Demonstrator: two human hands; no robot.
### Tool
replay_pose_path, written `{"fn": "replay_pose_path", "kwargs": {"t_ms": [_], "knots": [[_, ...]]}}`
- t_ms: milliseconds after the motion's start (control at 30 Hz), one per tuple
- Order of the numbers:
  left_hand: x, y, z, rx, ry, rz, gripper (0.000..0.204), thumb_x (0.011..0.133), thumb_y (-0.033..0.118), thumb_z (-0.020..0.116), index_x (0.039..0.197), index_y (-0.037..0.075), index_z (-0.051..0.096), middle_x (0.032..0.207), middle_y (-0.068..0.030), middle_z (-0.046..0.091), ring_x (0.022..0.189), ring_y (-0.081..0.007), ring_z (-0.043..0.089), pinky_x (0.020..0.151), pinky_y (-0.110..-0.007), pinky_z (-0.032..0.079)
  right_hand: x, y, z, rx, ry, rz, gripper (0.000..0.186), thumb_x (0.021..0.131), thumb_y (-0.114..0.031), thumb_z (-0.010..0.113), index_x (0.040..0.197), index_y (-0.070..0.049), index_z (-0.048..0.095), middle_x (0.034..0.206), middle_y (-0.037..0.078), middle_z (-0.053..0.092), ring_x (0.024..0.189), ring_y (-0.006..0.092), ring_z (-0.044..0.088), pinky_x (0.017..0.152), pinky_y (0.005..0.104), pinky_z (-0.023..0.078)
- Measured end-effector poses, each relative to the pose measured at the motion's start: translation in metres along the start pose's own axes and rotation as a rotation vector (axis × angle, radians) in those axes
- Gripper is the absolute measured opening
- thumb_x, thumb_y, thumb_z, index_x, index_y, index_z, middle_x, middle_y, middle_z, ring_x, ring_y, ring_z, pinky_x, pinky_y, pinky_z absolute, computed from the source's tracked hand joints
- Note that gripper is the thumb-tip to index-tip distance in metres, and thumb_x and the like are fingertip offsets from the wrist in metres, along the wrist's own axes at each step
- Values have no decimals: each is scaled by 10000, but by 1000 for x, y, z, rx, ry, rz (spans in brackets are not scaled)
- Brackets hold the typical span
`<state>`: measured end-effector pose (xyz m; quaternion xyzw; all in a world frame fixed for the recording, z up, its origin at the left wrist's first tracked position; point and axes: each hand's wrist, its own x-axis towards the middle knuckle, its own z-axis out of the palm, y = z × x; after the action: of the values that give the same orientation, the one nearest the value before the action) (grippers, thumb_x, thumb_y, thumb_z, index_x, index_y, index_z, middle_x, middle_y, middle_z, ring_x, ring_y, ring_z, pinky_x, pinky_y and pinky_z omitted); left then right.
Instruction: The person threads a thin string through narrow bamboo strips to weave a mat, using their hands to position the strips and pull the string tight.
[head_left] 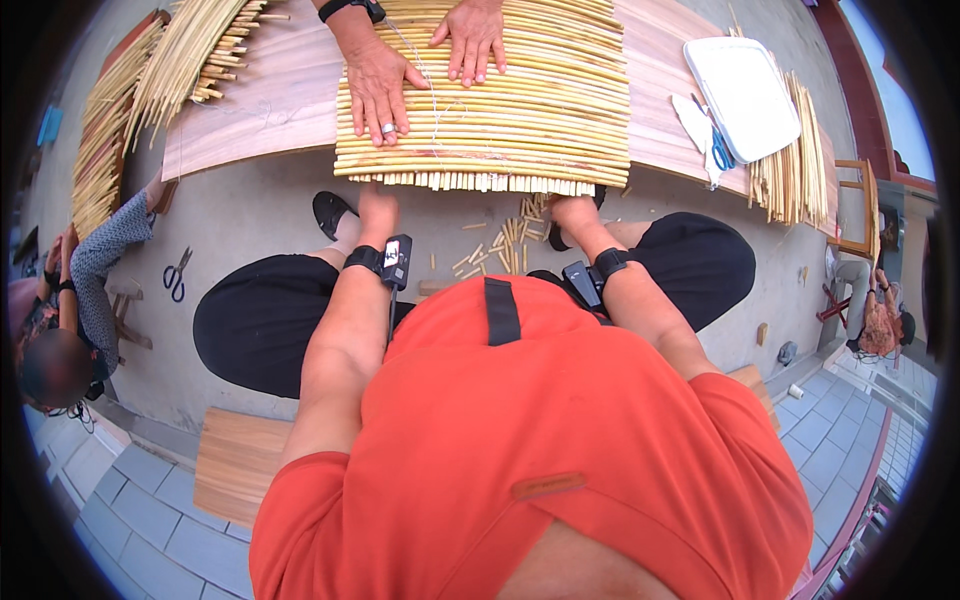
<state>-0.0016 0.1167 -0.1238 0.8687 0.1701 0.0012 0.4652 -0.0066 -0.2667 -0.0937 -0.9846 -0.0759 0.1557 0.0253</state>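
Has L hand (pixel 378 212) at near edge of yellow reed mat (pixel 560 100), toward its L end; R hand (pixel 573 212) at same edge, toward R end. Can't tell grip on either, open or closed, w/ fingers hidden by mat. Ahead of both, mat laid over wooden table (pixel 270 110), w/ thin white thread (pixel 433 95) across. Flat atop mat, fwd of L hand: co-worker's hands (pixel 380 90). Btwn grips, lower, on concrete floor (pixel 430 225): cut reed bits (pixel 513 236). Well L of L hand: dark-handled scissors (pixel 177 272). Fwd-R of R hand: white plastic lid (pixel 742 95), blue-handled scissors (pixel 720 152) alongside.
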Motion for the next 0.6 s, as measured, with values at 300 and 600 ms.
{"fn": "replay_pose_path", "kwargs": {"t_ms": [300, 600], "knots": [[-11, 100, -20, -1227, -591, -424, 212, 853, 197, 594, 1027, 83, 550, 788, -27, 609, 722, -133, 577, 517, -255, 440, -5, -7, -16, 134, -88, 81, 292, 790, -247, 490, 995, -86, 621, 972, 174, 625, 910, 341, 590, 774, 418, 491], [8, 18, -16, -362, -401, -546, 98, 858, 120, 523, 949, 89, 543, 699, -19, 537, 560, -122, 482, 544, -281, 397, -5, -33, -37, 213, -368, 122, 218, 702, -199, 586, 874, -98, 673, 818, 117, 668, 744, 256, 640, 669, 358, 499]]}}
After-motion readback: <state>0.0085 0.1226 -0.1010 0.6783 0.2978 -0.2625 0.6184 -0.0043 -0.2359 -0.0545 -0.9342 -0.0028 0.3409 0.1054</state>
